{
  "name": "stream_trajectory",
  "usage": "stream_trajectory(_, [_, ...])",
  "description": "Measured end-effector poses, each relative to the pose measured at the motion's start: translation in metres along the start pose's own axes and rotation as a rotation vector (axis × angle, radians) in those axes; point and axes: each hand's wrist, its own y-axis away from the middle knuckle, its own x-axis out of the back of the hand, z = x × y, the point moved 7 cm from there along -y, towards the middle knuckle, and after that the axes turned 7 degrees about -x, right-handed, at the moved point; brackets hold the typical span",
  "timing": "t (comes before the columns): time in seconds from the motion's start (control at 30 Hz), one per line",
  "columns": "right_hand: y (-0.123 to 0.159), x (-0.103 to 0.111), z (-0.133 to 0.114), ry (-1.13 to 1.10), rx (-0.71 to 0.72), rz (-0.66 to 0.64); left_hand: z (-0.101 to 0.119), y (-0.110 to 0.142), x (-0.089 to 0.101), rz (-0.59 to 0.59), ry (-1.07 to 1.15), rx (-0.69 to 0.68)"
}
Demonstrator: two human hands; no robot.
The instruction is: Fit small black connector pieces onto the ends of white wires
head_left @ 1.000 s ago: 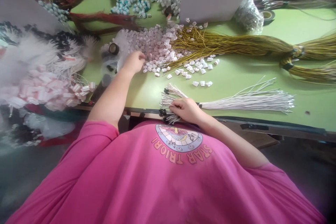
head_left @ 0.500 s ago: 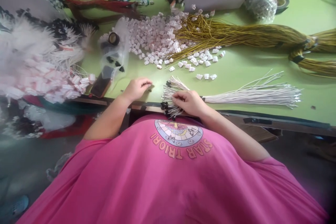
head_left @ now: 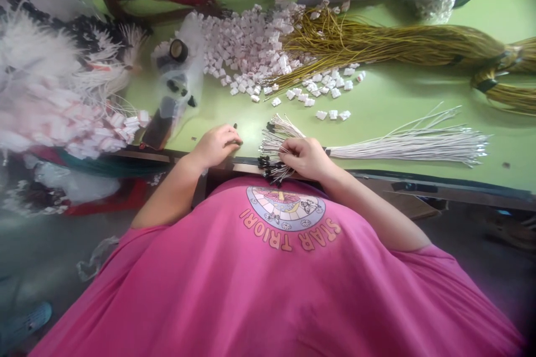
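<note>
My left hand (head_left: pixel 215 146) rests near the table's front edge, its fingers pinched together around a small black connector (head_left: pixel 239 143). Another small dark piece (head_left: pixel 235 126) lies just beyond the knuckles. My right hand (head_left: pixel 309 159) has thumb and forefinger closed on white wires, at the left end of a tied wire bundle (head_left: pixel 389 149). Several wire ends at that side carry black connectors (head_left: pixel 268 164); others end in bare metal tips. The bundle's loose right end fans out over the green table. Which single wire the right fingertips pinch cannot be made out.
A heap of white connectors (head_left: pixel 243 44) spreads behind the hands, beside long yellow wires (head_left: pixel 389 44). To the left are a phone (head_left: pixel 160 122), a plastic bag (head_left: pixel 188 75) with a tape roll (head_left: pixel 178 50), and a pile of white-connector wires (head_left: pixel 79 117).
My left fingers have come down onto the small black connector on the table. My right hand stays on the white wires. The view has shifted slightly.
</note>
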Motion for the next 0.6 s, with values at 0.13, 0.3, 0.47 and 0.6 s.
stream_trajectory(0.13, [0.0,-0.001,0.0,-0.007,-0.003,0.007,0.015,-0.003,-0.002,0.077,0.17,0.092])
stream_trajectory(0.3, [0.002,0.001,0.001,-0.031,-0.018,0.043,0.045,-0.006,-0.034,0.033,0.732,0.263])
stream_trajectory(0.47, [0.003,0.003,0.001,-0.05,-0.02,0.074,0.043,-0.002,-0.057,0.097,1.005,0.469])
stream_trajectory(0.6, [0.003,0.003,0.003,-0.05,-0.04,0.09,0.042,-0.001,-0.06,0.105,1.03,0.484])
